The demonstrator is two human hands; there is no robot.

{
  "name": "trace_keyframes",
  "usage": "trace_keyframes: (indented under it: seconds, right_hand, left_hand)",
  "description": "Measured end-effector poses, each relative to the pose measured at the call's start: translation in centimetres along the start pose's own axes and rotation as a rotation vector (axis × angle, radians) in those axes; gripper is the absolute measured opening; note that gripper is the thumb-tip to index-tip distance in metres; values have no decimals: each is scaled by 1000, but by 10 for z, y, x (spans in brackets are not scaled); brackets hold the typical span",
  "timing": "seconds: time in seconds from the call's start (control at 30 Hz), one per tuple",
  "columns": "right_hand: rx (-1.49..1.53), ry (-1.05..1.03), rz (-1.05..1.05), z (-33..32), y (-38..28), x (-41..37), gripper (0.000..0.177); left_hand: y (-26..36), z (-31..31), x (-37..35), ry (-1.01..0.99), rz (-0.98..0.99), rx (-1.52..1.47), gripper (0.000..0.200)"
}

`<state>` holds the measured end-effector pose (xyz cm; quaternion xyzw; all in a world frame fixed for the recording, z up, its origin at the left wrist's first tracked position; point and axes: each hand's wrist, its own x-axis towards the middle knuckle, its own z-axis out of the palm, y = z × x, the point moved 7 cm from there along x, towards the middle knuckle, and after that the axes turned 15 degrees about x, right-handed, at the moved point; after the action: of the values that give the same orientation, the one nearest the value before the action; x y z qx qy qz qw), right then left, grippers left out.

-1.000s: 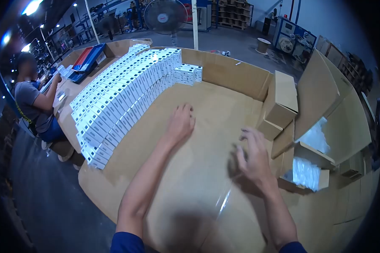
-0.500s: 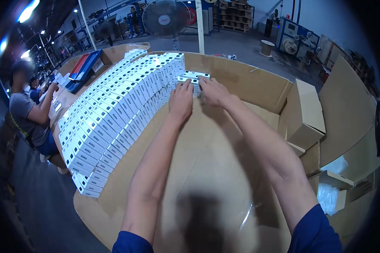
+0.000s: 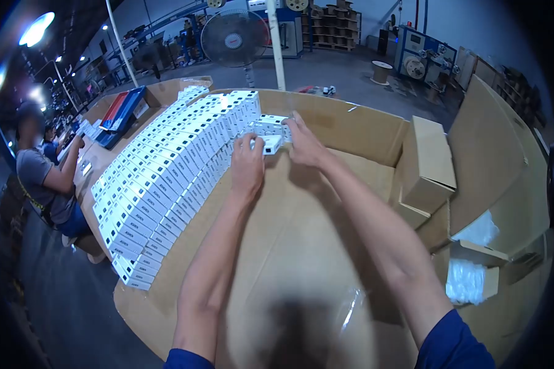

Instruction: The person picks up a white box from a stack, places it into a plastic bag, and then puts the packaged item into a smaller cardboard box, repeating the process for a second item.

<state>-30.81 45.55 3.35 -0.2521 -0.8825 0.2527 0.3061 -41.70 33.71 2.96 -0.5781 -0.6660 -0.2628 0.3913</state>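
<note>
My left hand (image 3: 247, 165) is closed around a small white box (image 3: 272, 145), whose end with a dark square faces me. Just behind it, my right hand (image 3: 305, 144) has its fingers at the right end of other white boxes (image 3: 271, 120) and appears to grip one; the fingers partly hide it. To the left of both hands stand long, tightly packed rows of matching white boxes (image 3: 178, 147), stacked in layers, with dark lettering on their near ends. All of them rest on a cardboard-covered table (image 3: 289, 246).
Cardboard walls (image 3: 345, 120) edge the table's far side. At right stand a brown carton (image 3: 431, 154) and an open box with clear plastic packets (image 3: 468, 280). A person (image 3: 49, 172) sits at left near a blue and red tray (image 3: 123, 114). A fan (image 3: 234, 40) stands beyond.
My left hand has drawn a white box toward me and down, away from the group. My right hand stays near the group's right end. The view has shifted slightly.
</note>
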Motion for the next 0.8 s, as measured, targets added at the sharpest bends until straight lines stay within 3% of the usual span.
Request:
trace_keyframes:
  seconds: [0.03, 0.17, 0.23, 0.4, 0.47, 0.53, 0.6, 0.73, 0.8]
  right_hand:
    - [1, 135, -65, -11, -12, -17, 72]
    - [670, 180, 249, -46, -48, -116, 71]
    - [821, 174, 200, -58, -74, -170, 72]
    - [1159, -78, 319, -89, -164, -303, 58]
    - [1093, -64, 240, -96, -172, -343, 49]
    - [986, 99, 126, -116, -170, -378, 25]
    - [1019, -6, 243, -135, -165, -417, 21]
    - [746, 186, 267, -223, -162, -466, 17]
    - [518, 402, 139, -277, -152, -480, 23]
  left_hand:
    - [4, -20, -2, -21, -36, -143, 30]
    - [27, -90, -28, -140, -192, -325, 30]
    - [50, -140, -48, -148, -183, -357, 31]
    - [143, -272, -96, -88, -48, -433, 31]
    - [180, -309, -111, -129, 79, -428, 34]
    - [207, -334, -109, -214, 152, -511, 34]
    - [228, -349, -102, -361, 171, -690, 37]
    - [276, -356, -27, -276, 80, -882, 27]
    - [323, -342, 14, -338, 159, -846, 23]
